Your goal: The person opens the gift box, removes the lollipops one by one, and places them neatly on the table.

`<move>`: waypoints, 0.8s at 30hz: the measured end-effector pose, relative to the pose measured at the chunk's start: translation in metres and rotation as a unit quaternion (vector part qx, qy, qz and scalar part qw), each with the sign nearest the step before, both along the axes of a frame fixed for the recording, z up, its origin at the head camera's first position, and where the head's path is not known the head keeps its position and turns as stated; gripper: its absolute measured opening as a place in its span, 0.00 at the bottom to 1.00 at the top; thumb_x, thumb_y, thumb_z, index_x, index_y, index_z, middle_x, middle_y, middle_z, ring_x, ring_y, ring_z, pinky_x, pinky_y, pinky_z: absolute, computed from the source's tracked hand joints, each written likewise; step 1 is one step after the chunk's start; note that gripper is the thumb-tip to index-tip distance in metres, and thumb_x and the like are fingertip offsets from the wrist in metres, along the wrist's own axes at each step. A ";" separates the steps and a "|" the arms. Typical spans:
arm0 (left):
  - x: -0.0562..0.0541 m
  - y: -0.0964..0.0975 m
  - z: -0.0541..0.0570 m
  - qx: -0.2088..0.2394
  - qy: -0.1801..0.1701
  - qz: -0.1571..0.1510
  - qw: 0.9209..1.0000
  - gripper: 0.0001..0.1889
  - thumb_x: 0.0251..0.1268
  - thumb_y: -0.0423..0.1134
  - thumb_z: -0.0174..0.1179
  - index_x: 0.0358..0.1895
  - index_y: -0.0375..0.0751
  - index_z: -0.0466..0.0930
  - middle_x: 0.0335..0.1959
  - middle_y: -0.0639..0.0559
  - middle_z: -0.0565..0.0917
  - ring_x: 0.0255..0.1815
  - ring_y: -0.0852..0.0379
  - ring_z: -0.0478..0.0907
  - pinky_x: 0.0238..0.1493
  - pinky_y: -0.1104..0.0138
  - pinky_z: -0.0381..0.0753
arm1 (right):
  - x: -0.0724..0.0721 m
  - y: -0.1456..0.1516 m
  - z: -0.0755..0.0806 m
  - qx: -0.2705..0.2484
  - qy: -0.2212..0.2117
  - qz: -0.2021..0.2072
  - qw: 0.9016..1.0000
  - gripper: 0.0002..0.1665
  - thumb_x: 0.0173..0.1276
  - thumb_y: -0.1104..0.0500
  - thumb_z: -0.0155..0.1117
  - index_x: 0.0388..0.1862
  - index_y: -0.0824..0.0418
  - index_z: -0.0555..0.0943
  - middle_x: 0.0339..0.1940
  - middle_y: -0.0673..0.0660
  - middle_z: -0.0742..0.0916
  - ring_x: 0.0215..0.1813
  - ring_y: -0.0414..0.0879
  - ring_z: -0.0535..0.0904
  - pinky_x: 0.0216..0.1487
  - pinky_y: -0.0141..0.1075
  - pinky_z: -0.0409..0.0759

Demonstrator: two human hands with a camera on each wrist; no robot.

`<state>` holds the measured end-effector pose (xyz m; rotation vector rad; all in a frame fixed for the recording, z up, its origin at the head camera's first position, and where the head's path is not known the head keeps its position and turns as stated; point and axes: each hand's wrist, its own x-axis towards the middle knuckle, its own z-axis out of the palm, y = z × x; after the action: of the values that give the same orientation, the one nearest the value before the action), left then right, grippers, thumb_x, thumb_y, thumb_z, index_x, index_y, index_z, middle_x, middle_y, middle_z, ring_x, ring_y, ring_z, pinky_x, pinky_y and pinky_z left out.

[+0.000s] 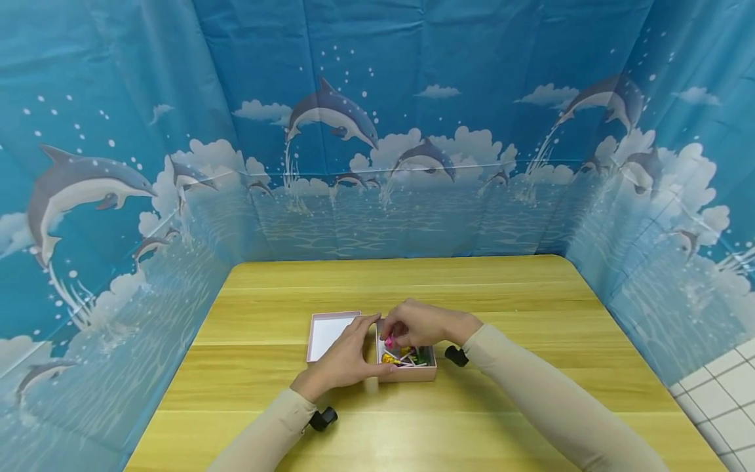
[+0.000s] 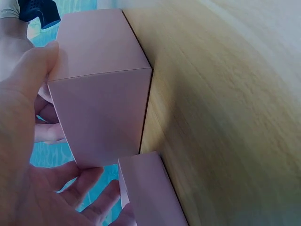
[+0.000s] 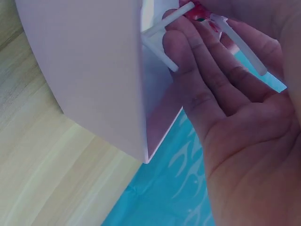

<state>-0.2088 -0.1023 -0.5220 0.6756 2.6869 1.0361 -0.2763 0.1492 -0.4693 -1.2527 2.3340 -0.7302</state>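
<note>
A pink box (image 1: 407, 374) on the table holds several lollipops (image 1: 407, 357) with white sticks and yellow, green and dark wrappers. My left hand (image 1: 348, 357) spans the box's left side, thumb on the near rim and fingertips at the far left corner. In the left wrist view those fingers touch the box's edge (image 2: 101, 117). Inside the box's opening, my right hand (image 1: 419, 324) pinches a pink-wrapped lollipop (image 1: 389, 341). The right wrist view shows its wrapper (image 3: 200, 10) between the fingers; several white sticks (image 3: 240, 44) show around them.
A shallow pink-rimmed lid (image 1: 330, 333), white inside, lies left of the box, partly behind my left hand. The wooden table (image 1: 472, 419) ends at a blue dolphin-print curtain (image 1: 389, 216) on the far side and both flanks.
</note>
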 end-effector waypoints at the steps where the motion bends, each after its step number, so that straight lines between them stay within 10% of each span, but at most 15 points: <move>1: 0.000 0.000 0.000 -0.002 0.000 0.002 1.000 0.61 0.71 0.70 0.79 0.97 0.49 0.58 0.96 0.42 0.64 0.99 0.31 0.54 0.94 0.34 0.67 | 0.000 0.000 0.000 -0.005 0.002 -0.001 1.000 0.13 0.83 0.71 0.71 0.59 0.64 0.95 0.53 0.55 0.97 0.52 0.43 0.96 0.56 0.29 0.93; 24: 0.000 -0.001 -0.001 -0.017 0.006 0.009 1.000 0.60 0.71 0.74 0.77 0.97 0.53 0.58 0.96 0.40 0.64 0.98 0.29 0.56 0.91 0.32 0.70 | 0.001 0.018 0.019 -0.034 0.056 -0.029 0.997 0.17 0.86 0.63 0.73 0.68 0.60 0.93 0.58 0.52 0.97 0.53 0.38 0.92 0.61 0.39 0.96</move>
<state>-0.2084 -0.1029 -0.5226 0.6548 2.7200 0.9911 -0.2757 0.1670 -0.4500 -1.2912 2.4636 -0.7816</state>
